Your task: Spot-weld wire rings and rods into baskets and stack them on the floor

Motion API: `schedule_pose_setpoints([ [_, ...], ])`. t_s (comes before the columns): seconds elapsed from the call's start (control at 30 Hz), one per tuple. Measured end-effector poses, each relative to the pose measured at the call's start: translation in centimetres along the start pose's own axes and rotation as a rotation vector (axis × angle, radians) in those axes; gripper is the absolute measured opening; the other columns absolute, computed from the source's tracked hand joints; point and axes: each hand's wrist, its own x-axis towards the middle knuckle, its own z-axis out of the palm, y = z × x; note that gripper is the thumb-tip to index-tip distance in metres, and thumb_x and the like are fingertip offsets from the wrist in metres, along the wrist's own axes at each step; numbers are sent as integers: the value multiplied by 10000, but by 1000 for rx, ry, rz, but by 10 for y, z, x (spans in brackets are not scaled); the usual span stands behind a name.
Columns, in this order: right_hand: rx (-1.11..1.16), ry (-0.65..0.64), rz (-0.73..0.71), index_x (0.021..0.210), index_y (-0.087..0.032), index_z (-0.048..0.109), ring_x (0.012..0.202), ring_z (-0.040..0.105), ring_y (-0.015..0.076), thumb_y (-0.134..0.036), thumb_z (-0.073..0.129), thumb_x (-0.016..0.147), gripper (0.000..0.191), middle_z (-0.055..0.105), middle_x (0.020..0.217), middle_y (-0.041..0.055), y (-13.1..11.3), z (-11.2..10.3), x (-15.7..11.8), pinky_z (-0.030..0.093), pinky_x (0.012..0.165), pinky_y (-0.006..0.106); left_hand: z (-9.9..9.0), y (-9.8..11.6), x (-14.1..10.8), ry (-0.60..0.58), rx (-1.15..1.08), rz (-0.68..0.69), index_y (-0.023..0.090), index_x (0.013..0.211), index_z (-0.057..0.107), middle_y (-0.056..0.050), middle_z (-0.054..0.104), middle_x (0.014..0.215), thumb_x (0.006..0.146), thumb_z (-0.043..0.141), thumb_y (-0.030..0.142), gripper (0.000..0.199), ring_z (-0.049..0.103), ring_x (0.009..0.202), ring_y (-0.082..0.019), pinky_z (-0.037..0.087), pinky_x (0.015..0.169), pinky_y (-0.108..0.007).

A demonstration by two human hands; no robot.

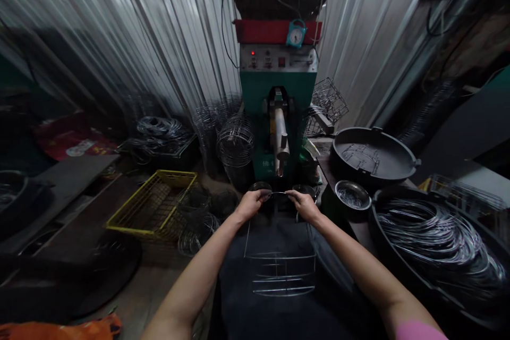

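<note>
Head view: our left hand [250, 204] and right hand [303, 204] pinch the wire frame [280, 271] by its top wire, levelling it under the welder's electrode [280, 141].

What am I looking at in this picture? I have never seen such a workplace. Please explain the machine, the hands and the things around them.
The picture comes from a camera worn on a person's head, looking forward and down, so the two bare arms at the bottom are that person's own. The left hand and the right hand each grip one end of the top wire of a wire frame, a half-made basket that rests on the lap. Just beyond the hands stands a green machine with a metal arm pointing down and buttons on its panel; a small clock hangs above. To the right a large black tub holds loose wire rings, and a small bowl sits beside it. To the left lie a yellow wire crate and finished round wire baskets.
</note>
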Motion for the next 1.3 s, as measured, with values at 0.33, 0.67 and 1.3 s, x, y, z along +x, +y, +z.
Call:
schedule_pose_setpoints([
  [0.33, -95, -23, 15, 879, -221, 639, 656, 580, 174, -279, 453, 771, 223, 655, 710, 24, -1, -14, 25, 414, 627, 274, -5, 7, 29, -125, 148, 151, 213, 936, 663, -14, 684, 889, 698, 533, 142, 281, 598, 867, -179, 433, 818, -277],
  [0.67, -13, -18, 82, 807, -193, 638, 708, 557, 168, -306, 472, 737, 213, 637, 735, 17, -8, -28, 47, 409, 664, 271, -9, 25, 54, -138, 243, 247, 192, 882, 672, -32, 689, 825, 711, 516, 133, 239, 615, 792, -188, 454, 734, -265],
  [1.3, -44, -52, 103, 816, -172, 625, 731, 548, 167, -334, 457, 727, 250, 631, 752, 24, 0, -30, 58, 394, 672, 261, -6, 28, 62, -173, 357, 202, 153, 946, 631, -56, 670, 899, 755, 460, 172, 257, 592, 863, -180, 428, 762, -258],
])
